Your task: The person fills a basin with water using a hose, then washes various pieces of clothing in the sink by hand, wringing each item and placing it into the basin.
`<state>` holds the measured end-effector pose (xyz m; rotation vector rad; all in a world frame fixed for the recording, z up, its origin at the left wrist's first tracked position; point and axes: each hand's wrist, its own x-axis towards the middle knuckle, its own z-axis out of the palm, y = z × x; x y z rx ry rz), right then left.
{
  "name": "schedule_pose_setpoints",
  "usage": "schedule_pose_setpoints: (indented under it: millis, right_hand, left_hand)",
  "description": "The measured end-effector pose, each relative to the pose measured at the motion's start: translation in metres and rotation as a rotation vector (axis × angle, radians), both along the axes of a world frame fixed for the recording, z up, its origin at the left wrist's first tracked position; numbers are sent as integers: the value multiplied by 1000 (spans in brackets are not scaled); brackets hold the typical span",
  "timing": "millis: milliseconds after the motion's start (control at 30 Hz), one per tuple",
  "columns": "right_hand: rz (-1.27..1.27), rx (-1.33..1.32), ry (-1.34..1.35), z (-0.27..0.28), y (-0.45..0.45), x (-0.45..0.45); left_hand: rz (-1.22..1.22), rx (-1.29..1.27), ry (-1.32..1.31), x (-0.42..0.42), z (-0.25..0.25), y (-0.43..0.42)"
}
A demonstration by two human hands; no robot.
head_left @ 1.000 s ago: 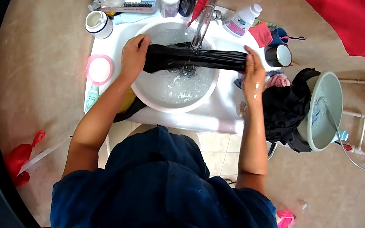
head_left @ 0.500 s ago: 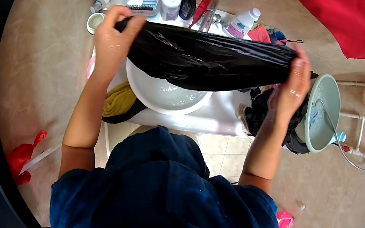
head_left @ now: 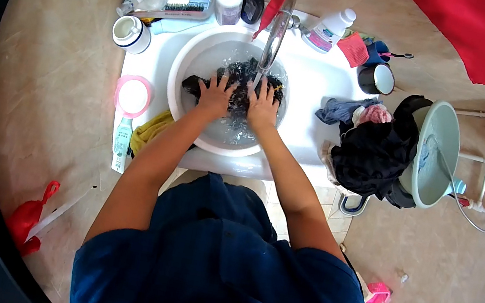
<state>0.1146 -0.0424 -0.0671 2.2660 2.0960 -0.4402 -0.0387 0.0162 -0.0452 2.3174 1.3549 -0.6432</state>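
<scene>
A wet black cloth (head_left: 241, 83), perhaps a garment, lies bunched in the water of a white basin (head_left: 173, 100). My left hand (head_left: 215, 97) rests flat on its left part, fingers spread. Beside it, my right hand (head_left: 262, 107) presses on the right part with fingers stretched out. Neither hand grips the cloth. Above them a chrome faucet (head_left: 276, 37) reaches over the basin, and the water below looks stirred and splashing.
The basin stands on a white sink (head_left: 299, 142). Bottles, including a pump bottle (head_left: 228, 3), line its back edge. Dark clothes (head_left: 375, 152) are heaped on the right, beside a green basin (head_left: 436, 173) with a hose. At left lie a pink-rimmed brush (head_left: 128, 109) and yellow cloth (head_left: 152, 129).
The black cloth, held stretched between both hands above the basin before, is now down in the water. Both hands have lowered, come closer together and opened flat on it.
</scene>
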Motion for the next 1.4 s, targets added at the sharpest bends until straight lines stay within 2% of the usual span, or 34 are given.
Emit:
schedule_pose_setpoints:
  millis: [133, 200, 233, 333, 367, 467, 500, 600, 667, 700, 733, 800, 833, 867, 933, 967, 1000, 1067, 1100, 1133, 1200, 1300, 1400]
  right_hand:
    - [112, -16, -115, -30, 13, 4]
    - [182, 28, -207, -50, 20, 9]
    - [168, 60, -290, -28, 24, 6]
    - [28, -151, 57, 48, 34, 10]
    - [38, -26, 235, 32, 39, 22]
    - [-376, -57, 1281, 30, 33, 33]
    - [-401, -90, 1394, 59, 29, 34]
    - [-298, -32, 1486, 137, 7, 23]
    - [-161, -47, 1532, 154, -7, 21]
    - [-181, -76, 1506, 171, -16, 18]
    - [-62, -9, 1558, 179, -20, 12]
    - [8, -101, 1603, 203, -33, 8]
    - [33, -276, 1683, 196, -38, 13]
    - [-64, -283, 1809, 192, -40, 18]
    - [-271, -265, 2057, 184, -46, 30]
    - [-248, -172, 2240, 165, -43, 38]
    - [-414, -86, 2310, 169, -43, 44]
    - [-658, 164, 2304, 139, -36, 58]
    - [-736, 240, 2185, 120, -33, 66]
    - [-766, 243, 2126, 90, -33, 69]
    - [-897, 202, 2065, 88, -36, 56]
    - [-727, 127, 2435, 71, -34, 39]
    - [-287, 53, 2776, 19, -24, 42]
  left_hand:
    - [-38, -73, 42, 0, -10, 7]
    - [9, -74, -47, 0, 3, 7]
    - [31, -75, -92, 0, 11, 7]
    - [399, -157, -423, -7, -4, 13]
    - [580, -164, -651, -12, -2, 10]
    - [958, -184, -809, -23, -15, 1]
    - [1053, -180, -802, -20, -10, -5]
    - [1580, -806, -820, 4, 86, -14]
    - [1588, -1149, -1094, 4, 87, -16]
    - [1572, -1329, -1226, 5, 87, -16]
    - [1461, -1396, -1349, 8, 86, -15]
    - [1220, -1520, -1581, 12, 85, -13]
    - [1145, -1535, -1613, 14, 77, -14]
    - [1230, -1551, -1588, 12, 64, -14]
    - [1387, -1591, -1514, 14, 49, -21]
    - [1410, -1481, -1542, 18, 50, -27]
    - [1426, -1373, -1570, 24, 62, -34]
    - [1424, -1264, -1515, 27, 68, -40]
    - [1425, -1203, -1493, 30, 71, -44]
    - [1414, -1219, -1502, 35, 76, -50]
    - [1403, -1234, -1537, 44, 89, -57]
    - [1313, -1340, -1552, 53, 120, -67]
    - [1240, -1488, -1515, 54, 130, -72]
